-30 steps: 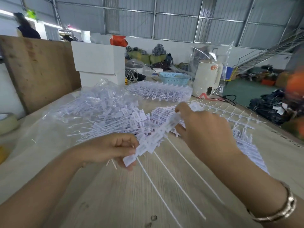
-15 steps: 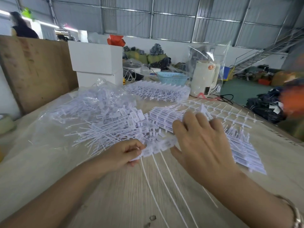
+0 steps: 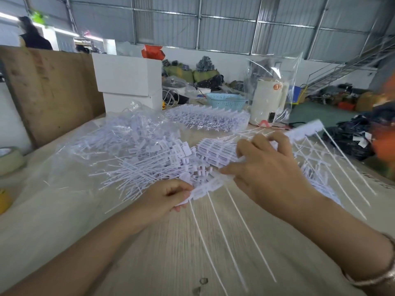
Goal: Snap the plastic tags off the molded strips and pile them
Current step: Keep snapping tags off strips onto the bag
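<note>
Held strip: a white molded plastic strip of tags (image 3: 208, 186) is held low over the pale wood-grain table (image 3: 171, 253), its long thin white tails (image 3: 224, 231) being trailed toward the near edge.
Left hand: the left hand (image 3: 164, 197) is curled at the strip's near end, which is pinched between thumb and fingers.
Right hand: the right hand (image 3: 267, 169) is laid over the strip's farther part with fingers bent; a second blurred white strip (image 3: 303, 132) is seen jutting past its knuckles, but whether it is gripped cannot be told.
Wrist: a metallic bangle (image 3: 376, 274) is worn on the right wrist.
Loose pile: a heap of snapped-off white plastic tags (image 3: 149, 165) is found just beyond the left hand, spread on and partly covered by a crumpled clear plastic sheet (image 3: 128, 133).
Stacked strips: flat white tag strips (image 3: 215, 150) are laid behind the right hand; a further block of stacked white strips (image 3: 207, 120) is set well back on the table.
Back row: two stacked white rectangular boxes (image 3: 128, 82), a light blue perforated plastic basket (image 3: 226, 100) and a cream cylindrical appliance inside a clear bag (image 3: 267, 99) are ranged beyond.
Left edge: a leaning brown wooden board (image 3: 49, 90) and a roll of pale tape (image 3: 10, 159) are placed at the left.
</note>
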`<state>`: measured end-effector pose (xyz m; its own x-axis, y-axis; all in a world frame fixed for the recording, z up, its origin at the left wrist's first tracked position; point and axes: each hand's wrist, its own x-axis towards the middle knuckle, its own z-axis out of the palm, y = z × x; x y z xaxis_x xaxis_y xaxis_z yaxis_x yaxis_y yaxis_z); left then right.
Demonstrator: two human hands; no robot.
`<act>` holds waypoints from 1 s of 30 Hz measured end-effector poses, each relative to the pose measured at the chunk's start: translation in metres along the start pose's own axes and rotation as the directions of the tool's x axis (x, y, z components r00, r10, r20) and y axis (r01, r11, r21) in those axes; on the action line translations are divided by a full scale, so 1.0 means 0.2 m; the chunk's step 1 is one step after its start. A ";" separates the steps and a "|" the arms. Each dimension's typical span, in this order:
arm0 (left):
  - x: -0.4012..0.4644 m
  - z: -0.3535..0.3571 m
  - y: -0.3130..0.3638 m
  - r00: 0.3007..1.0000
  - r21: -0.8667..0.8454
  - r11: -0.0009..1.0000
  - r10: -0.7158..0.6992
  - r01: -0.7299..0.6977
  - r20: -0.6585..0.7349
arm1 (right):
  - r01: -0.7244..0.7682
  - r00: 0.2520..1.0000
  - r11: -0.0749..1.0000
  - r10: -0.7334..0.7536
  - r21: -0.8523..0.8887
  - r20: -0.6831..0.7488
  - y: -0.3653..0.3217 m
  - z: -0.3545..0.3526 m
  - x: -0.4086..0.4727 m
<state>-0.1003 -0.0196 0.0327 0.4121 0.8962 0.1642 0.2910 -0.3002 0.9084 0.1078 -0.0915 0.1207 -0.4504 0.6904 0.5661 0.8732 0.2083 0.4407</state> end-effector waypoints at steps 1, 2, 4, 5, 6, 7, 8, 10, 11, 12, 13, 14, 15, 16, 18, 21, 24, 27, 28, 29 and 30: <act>0.00 0.01 -0.01 1.000 0.049 0.998 0.026 -0.025 -0.004 | -0.053 0.985 0.998 0.048 0.022 0.168 0.03 0.03 -0.01; 0.00 0.01 -0.02 0.998 0.084 0.995 0.063 -0.061 -0.028 | -0.109 0.936 0.994 0.091 0.033 0.341 0.05 0.06 -0.02; 0.00 0.03 -0.03 0.986 0.164 0.978 0.142 -0.127 -0.086 | -0.216 0.796 0.969 0.102 0.123 0.597 0.09 0.15 -0.07; 0.00 0.04 -0.03 0.980 0.218 0.964 0.176 -0.152 -0.092 | -0.261 0.761 0.946 0.079 0.192 0.644 0.08 0.19 -0.08; 0.00 0.05 -0.03 0.974 0.263 0.948 0.210 -0.181 -0.083 | -0.292 0.769 0.916 0.052 0.277 0.637 0.06 0.22 -0.09; 0.00 0.06 -0.04 0.966 0.296 0.929 0.252 -0.222 -0.064 | -0.307 0.790 0.880 0.024 0.363 0.612 0.02 0.25 -0.08; 0.00 0.06 -0.04 0.953 0.327 0.906 0.300 -0.270 -0.042 | -0.309 0.810 0.838 -0.015 0.449 0.586 -0.03 0.28 -0.06; 0.00 0.07 -0.04 0.924 0.378 0.856 0.383 -0.354 -0.003 | -0.307 0.822 0.736 -0.115 0.604 0.558 -0.12 0.34 -0.02; 0.00 0.07 -0.05 0.909 0.400 0.832 0.416 -0.386 0.011 | -0.312 0.823 0.675 -0.159 0.668 0.546 -0.15 0.36 -0.01; 0.00 0.07 -0.05 0.896 0.419 0.809 0.443 -0.412 0.024 | -0.341 0.821 0.602 -0.183 0.722 0.540 -0.16 0.39 -0.01; 0.00 0.07 -0.06 0.887 0.439 0.790 0.461 -0.429 0.038 | -0.384 0.819 0.519 -0.190 0.764 0.541 -0.16 0.40 -0.01; -0.01 0.07 -0.07 0.883 0.455 0.776 0.466 -0.437 0.055 | -0.419 0.819 0.451 -0.188 0.788 0.542 -0.15 0.42 -0.02; -0.01 0.07 -0.07 0.885 0.465 0.769 0.460 -0.438 0.071 | -0.434 0.820 0.411 -0.188 0.802 0.540 -0.14 0.43 -0.03; -0.01 0.07 -0.07 0.887 0.470 0.767 0.453 -0.437 0.085 | -0.435 0.824 0.392 -0.189 0.811 0.534 -0.13 0.44 -0.04; -0.02 0.08 -0.08 0.894 0.479 0.766 0.435 -0.429 0.106 | -0.429 0.841 0.359 -0.177 0.829 0.512 -0.13 0.47 -0.05; -0.03 0.09 -0.07 0.904 0.508 0.756 0.408 -0.413 0.128 | -0.441 0.854 0.330 -0.131 0.834 0.503 -0.15 0.50 -0.06; -0.03 0.07 -0.07 0.912 0.536 0.744 0.383 -0.399 0.147 | -0.485 0.842 0.273 -0.110 0.831 0.528 -0.15 0.51 -0.06; -0.04 0.05 -0.06 0.914 0.590 0.706 0.371 -0.392 0.164 | -0.499 0.837 0.233 -0.120 0.834 0.534 -0.14 0.51 -0.05; -0.04 0.05 -0.06 0.912 0.620 0.680 0.378 -0.391 0.160 | -0.496 0.838 0.242 -0.117 0.834 0.532 -0.14 0.52 -0.06; -0.04 0.05 -0.05 0.910 0.646 0.659 0.387 -0.385 0.147 | -0.490 0.841 0.258 -0.112 0.833 0.529 -0.15 0.52 -0.06; -0.03 0.06 -0.05 0.909 0.665 0.645 0.396 -0.377 0.132 | -0.483 0.845 0.271 -0.106 0.833 0.524 -0.15 0.53 -0.06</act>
<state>-0.0962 -0.0262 0.0184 0.6039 0.6526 0.4576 0.6061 -0.7489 0.2681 0.1068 -0.0333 0.0270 -0.3756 0.9244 0.0664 0.6089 0.3001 -0.7343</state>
